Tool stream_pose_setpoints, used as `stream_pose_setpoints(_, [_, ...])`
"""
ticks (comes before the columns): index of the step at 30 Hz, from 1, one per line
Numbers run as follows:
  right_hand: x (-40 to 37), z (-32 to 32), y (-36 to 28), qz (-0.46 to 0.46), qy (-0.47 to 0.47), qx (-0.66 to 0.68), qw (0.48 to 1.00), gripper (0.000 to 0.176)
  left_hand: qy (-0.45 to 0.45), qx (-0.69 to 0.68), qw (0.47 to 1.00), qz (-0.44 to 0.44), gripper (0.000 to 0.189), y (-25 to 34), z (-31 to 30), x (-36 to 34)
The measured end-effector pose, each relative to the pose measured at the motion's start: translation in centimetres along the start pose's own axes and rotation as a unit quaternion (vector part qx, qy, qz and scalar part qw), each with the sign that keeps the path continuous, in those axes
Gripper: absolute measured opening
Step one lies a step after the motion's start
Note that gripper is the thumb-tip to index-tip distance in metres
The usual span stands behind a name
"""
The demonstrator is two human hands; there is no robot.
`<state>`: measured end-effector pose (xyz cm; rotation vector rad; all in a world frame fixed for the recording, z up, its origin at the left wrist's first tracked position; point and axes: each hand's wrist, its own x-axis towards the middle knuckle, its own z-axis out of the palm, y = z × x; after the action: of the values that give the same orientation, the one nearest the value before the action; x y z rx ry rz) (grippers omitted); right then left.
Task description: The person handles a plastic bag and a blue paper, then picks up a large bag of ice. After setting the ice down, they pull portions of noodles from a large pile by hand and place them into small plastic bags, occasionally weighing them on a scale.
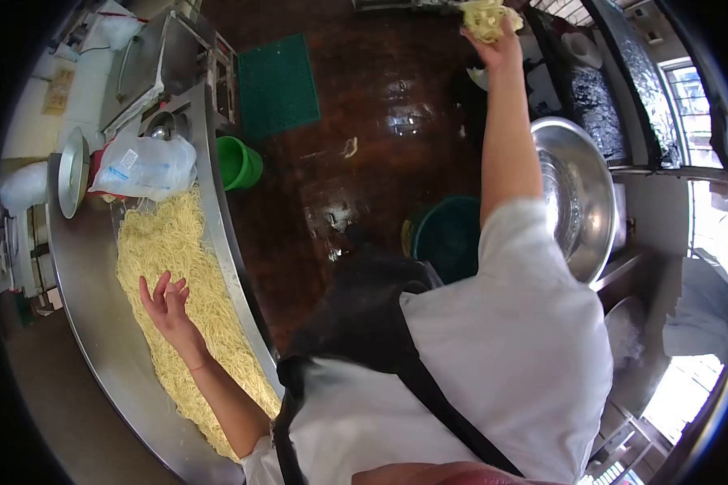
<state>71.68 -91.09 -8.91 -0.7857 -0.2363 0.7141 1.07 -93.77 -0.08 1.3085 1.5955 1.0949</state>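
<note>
Pale yellow noodles (218,323) lie in a thick layer along a long metal trough (105,347) on the left. Over this layer is my left hand (170,315), its fingers apart and slightly curled, with nothing in them. My right arm reaches far out to the upper right. At its end my right hand (497,52) is closed around a bunch of noodles (487,20), raised away from the trough. The top of the bunch is cut off by the frame edge.
A plastic bag (146,162) sits at the trough's far end, beside a metal lid (74,174). On the wet-looking floor stand a green bucket (239,163) and a dark green tub (449,242). A green mat (279,85) lies farther off. Beside my right arm is a large metal basin (594,194).
</note>
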Motion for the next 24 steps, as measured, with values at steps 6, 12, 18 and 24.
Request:
stream_pose_setpoints(6, [0.5,-13.8,6.7,0.058,0.263,-0.251,0.930,0.039,-0.035,-0.002,0.999,-0.011,0.061,-0.5,1.7,0.1])
stream_pose_setpoints(12, [-12.1,-9.2,24.0,0.248,0.101,-0.089,0.959,0.021,-0.031,-0.018,0.999,-0.018,0.062,-1.4,0.6,-0.4])
stream_pose_setpoints(18, [-27.5,10.5,30.6,0.355,-0.355,-0.289,0.815,0.030,0.047,-0.021,0.998,-0.045,0.061,-3.3,-3.5,-2.7])
stream_pose_setpoints(24, [-37.7,21.9,32.6,0.233,-0.611,-0.341,0.675,0.027,0.186,-0.040,0.979,-0.066,0.056,-7.6,-11.5,-8.7])
